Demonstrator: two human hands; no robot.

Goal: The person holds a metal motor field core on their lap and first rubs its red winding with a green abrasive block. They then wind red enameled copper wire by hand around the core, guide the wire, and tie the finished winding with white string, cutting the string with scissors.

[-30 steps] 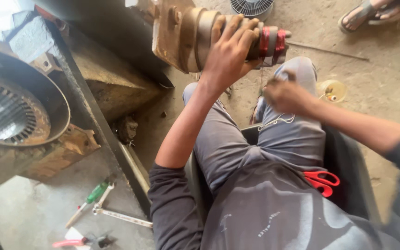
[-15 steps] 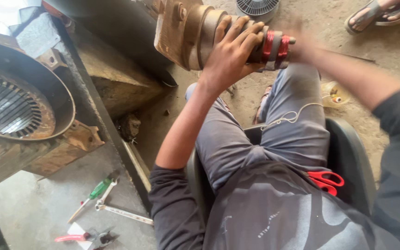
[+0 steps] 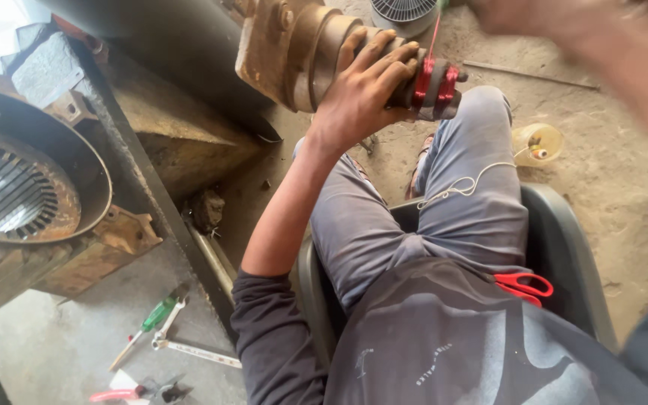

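Dusty concrete floor carries all items. Below and left of the left hand, well apart from it: a green-handled screwdriver, a spanner just beside it, and red-handled pliers at the bottom edge. Right of that hand, beyond the knee: a clear plastic cup lying on the floor. Above the hand, at the top edge: a round fan cover.

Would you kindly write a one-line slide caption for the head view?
Seated worker's left hand grips a rusty shaft wound with red thread, right hand raised and blurred.
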